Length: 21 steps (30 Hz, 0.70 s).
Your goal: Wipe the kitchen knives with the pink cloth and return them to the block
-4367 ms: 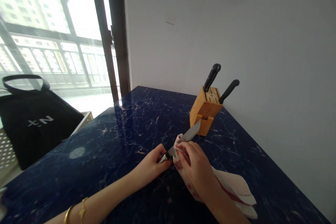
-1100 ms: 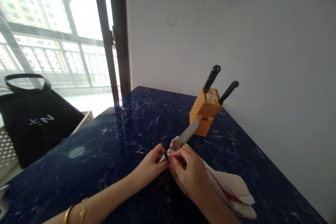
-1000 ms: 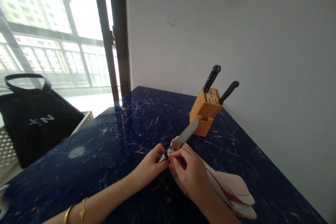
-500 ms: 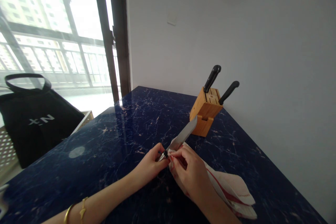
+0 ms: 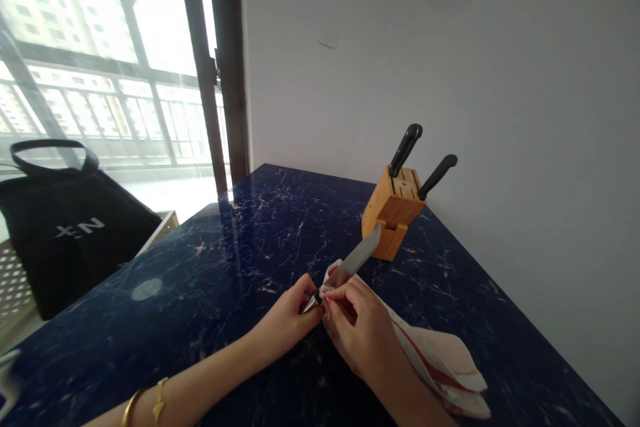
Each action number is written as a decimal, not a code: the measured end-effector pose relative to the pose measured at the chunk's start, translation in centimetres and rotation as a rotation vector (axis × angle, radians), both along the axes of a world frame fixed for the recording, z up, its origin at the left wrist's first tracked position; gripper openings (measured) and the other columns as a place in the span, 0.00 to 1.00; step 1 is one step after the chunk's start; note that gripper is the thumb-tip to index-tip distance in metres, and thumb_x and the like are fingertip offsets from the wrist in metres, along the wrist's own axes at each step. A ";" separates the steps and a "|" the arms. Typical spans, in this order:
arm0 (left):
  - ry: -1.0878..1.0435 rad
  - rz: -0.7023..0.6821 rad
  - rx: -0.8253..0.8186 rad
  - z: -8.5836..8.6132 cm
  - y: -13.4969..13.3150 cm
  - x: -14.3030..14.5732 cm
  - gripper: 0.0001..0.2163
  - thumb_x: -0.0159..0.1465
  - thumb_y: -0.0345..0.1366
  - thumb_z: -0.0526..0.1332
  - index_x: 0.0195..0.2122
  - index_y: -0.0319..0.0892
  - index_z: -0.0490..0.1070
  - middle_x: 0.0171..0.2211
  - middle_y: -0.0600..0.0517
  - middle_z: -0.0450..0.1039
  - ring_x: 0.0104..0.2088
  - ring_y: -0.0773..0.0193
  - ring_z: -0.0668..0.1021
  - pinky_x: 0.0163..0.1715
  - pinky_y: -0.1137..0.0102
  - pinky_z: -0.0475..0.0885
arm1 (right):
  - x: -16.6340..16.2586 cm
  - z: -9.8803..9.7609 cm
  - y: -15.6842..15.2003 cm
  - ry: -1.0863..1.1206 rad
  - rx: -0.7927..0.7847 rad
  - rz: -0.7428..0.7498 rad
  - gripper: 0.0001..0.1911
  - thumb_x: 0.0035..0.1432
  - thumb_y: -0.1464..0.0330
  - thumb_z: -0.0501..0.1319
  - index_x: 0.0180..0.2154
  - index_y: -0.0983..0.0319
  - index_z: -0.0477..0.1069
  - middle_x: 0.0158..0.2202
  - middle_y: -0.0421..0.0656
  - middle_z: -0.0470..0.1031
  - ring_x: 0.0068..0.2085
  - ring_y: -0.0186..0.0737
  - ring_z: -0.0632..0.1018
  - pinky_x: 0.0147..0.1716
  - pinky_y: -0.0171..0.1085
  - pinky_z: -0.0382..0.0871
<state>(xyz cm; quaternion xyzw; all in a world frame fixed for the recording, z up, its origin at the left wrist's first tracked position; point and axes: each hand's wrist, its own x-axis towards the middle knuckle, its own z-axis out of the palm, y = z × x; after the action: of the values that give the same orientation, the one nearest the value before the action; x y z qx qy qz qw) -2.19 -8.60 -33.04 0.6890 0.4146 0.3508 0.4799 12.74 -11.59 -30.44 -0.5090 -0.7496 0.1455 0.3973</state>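
Note:
A kitchen knife [image 5: 358,257] points away from me and to the right, its tip overlapping the front of the wooden knife block [image 5: 390,213] in view. My left hand [image 5: 293,310] is closed around its handle, most of which the fingers hide. Pinched in my right hand [image 5: 363,330] is a white cloth with red stripes [image 5: 440,363], pressed against the blade close to the handle. The rest of the cloth trails under my right forearm onto the table.
Two black-handled knives [image 5: 406,150] stick up from the block's slots. Beneath everything lies a dark blue marbled table [image 5: 225,260]. Left of it, a black bag [image 5: 75,233] rests on a light lattice-sided basket [image 5: 13,287]. A grey wall [image 5: 450,67] rises behind.
The knife has shifted slightly to the right and away from me, along with my left hand. My right hand keeps its pinch on the cloth near the handle.

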 end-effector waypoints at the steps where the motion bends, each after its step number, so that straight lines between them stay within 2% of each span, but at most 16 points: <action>1: 0.002 -0.013 0.006 0.0 0.0 0.0 0.06 0.58 0.36 0.55 0.29 0.42 0.57 0.20 0.61 0.57 0.22 0.72 0.60 0.21 0.76 0.56 | 0.0 0.0 0.0 -0.005 0.004 -0.002 0.07 0.55 0.74 0.53 0.32 0.60 0.69 0.34 0.42 0.70 0.39 0.38 0.71 0.40 0.37 0.65; 4: 0.000 -0.044 0.019 0.0 -0.1 -0.1 0.05 0.58 0.36 0.54 0.29 0.42 0.57 0.20 0.61 0.58 0.22 0.71 0.60 0.21 0.76 0.57 | -0.1 0.1 -0.1 -0.021 0.015 -0.005 0.07 0.55 0.74 0.53 0.32 0.60 0.69 0.33 0.42 0.70 0.39 0.38 0.71 0.41 0.37 0.65; 15: 0.013 -0.026 0.067 -0.1 -0.3 0.0 0.04 0.57 0.32 0.53 0.28 0.42 0.56 0.21 0.60 0.59 0.23 0.71 0.60 0.23 0.76 0.57 | -0.2 0.2 -0.1 -0.006 0.039 0.000 0.07 0.56 0.73 0.53 0.32 0.60 0.69 0.33 0.43 0.71 0.40 0.39 0.72 0.42 0.38 0.65; 21: -0.019 -0.013 -0.013 0.0 -0.2 0.0 0.06 0.56 0.35 0.55 0.28 0.42 0.56 0.20 0.61 0.59 0.22 0.71 0.61 0.21 0.76 0.56 | 0.0 0.0 0.0 0.003 0.032 0.010 0.07 0.55 0.74 0.53 0.31 0.60 0.69 0.33 0.43 0.71 0.39 0.39 0.72 0.41 0.37 0.66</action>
<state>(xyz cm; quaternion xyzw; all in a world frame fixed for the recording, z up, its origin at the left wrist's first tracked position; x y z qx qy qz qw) -2.18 -8.80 -33.08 0.6853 0.4078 0.3514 0.4904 12.70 -11.54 -30.49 -0.4987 -0.7537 0.1362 0.4059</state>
